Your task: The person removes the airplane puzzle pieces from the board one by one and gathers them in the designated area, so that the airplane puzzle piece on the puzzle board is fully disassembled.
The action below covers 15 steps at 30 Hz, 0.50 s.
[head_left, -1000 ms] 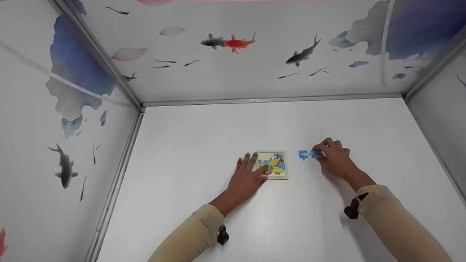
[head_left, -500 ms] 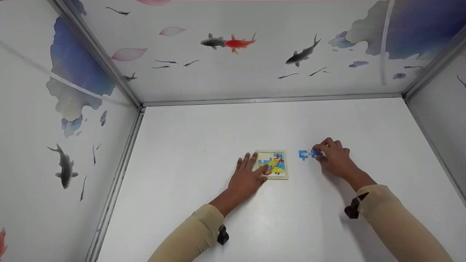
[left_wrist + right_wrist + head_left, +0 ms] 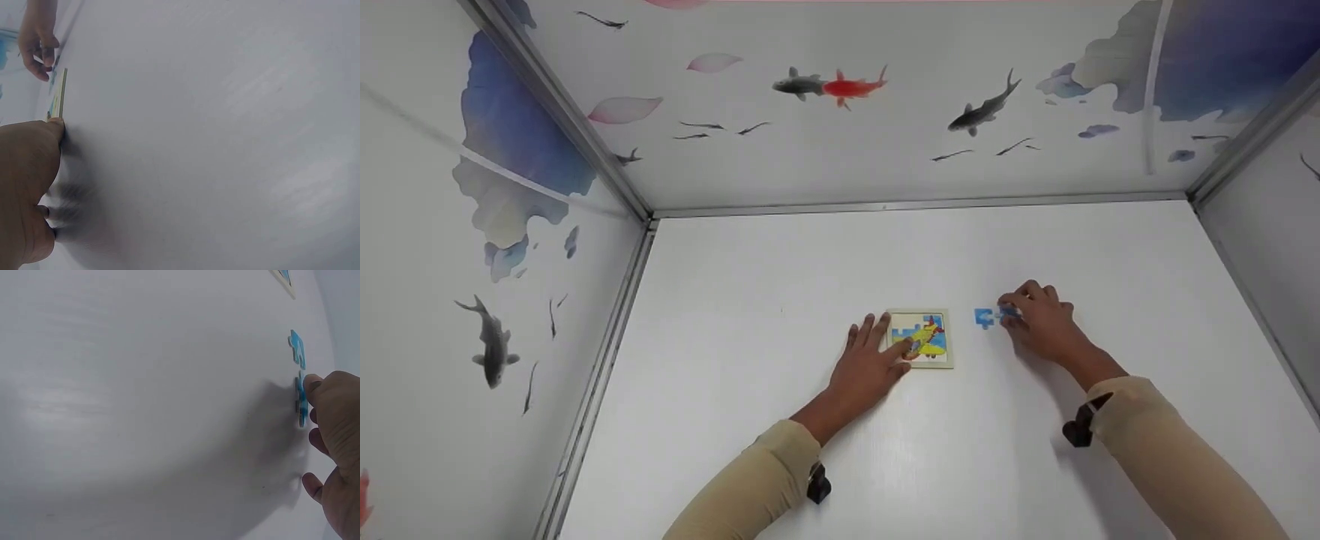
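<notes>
A small square jigsaw puzzle [image 3: 933,349] in a pale wooden frame lies on the white table, with a yellow airplane picture on blue. My left hand [image 3: 866,369] rests at its left side, fingers spread, some of them on the frame and the picture. To the right of the puzzle, my right hand [image 3: 1044,322] pinches a blue jigsaw piece [image 3: 302,402] between thumb and fingers, close to the table. Fingers partly hide that piece in the head view. Another blue jigsaw piece [image 3: 984,318] lies just left of it, between it and the frame.
The white table [image 3: 750,300] is bounded by a metal strip [image 3: 885,205] at the back and by walls printed with fish. Each wrist carries a small black camera, the right one [image 3: 1078,427] hanging below the sleeve.
My right hand has shifted slightly left with the blue jigsaw piece, towards the other blue piece. My left hand stays in place on the puzzle.
</notes>
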{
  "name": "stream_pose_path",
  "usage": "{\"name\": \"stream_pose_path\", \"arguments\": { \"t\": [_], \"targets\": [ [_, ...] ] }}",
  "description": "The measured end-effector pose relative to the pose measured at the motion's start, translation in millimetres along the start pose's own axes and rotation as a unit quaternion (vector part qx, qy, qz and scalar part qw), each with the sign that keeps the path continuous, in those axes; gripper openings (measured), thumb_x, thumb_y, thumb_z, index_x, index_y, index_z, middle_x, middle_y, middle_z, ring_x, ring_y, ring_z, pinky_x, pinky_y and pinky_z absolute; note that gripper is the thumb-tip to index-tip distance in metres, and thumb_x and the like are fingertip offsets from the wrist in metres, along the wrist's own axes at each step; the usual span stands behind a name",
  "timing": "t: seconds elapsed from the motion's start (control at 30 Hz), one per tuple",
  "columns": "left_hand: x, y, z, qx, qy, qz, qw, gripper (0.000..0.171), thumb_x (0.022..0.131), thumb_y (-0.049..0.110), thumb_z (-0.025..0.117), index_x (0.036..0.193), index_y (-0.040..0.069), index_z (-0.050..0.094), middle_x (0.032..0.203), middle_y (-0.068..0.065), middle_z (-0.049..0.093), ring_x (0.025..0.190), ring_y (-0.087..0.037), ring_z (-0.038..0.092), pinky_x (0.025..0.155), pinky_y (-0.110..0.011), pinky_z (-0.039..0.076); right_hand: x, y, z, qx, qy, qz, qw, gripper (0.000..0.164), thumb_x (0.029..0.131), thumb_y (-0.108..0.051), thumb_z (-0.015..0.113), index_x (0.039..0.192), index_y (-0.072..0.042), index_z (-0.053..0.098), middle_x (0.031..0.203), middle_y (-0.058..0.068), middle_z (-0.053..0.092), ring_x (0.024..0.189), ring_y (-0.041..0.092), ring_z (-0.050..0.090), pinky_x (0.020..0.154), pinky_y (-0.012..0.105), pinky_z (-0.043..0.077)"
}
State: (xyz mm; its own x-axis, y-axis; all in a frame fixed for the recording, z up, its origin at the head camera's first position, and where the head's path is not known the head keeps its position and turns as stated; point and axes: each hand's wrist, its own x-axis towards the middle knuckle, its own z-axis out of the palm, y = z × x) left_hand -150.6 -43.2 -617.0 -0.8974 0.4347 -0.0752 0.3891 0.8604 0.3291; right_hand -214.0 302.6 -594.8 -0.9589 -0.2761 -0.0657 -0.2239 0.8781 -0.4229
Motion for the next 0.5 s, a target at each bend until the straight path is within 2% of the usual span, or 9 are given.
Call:
{"name": "stream_pose_path", "arguments": {
  "t": [0.2, 0.5],
  "targets": [
    [-0.3, -0.4, 0.6, -0.011, 0.001, 0.0, 0.9999, 0.053, 0.117, 0.054, 0.045, 0.164, 0.032, 0.056, 0.184, -0.014, 0.027, 0.173, -0.039, 0.021, 0.139, -0.059, 0.022, 9, -18, 7, 0.001, 0.002, -0.005, 1.0, 0.035, 0.108, -0.018, 0.074, 0.141, -0.008, 0.07, 0.136, 0.022, 0.058, 0.129, 0.048, 0.051, 0.108, 0.084, 0.039],
    [0.8, -1.1, 3.4, 0.013, 0.004, -0.003, 0.9999, 0.053, 0.117, 0.055, 0.045, 0.165, 0.036, 0.054, 0.184, -0.012, 0.027, 0.173, -0.038, 0.022, 0.139, -0.058, 0.023, 21, -45, 22, 0.018, -0.002, -0.037, 0.999, 0.035, 0.108, -0.023, 0.075, 0.14, -0.011, 0.072, 0.135, 0.018, 0.059, 0.127, 0.043, 0.053, 0.109, 0.08, 0.039]
  ]
}}
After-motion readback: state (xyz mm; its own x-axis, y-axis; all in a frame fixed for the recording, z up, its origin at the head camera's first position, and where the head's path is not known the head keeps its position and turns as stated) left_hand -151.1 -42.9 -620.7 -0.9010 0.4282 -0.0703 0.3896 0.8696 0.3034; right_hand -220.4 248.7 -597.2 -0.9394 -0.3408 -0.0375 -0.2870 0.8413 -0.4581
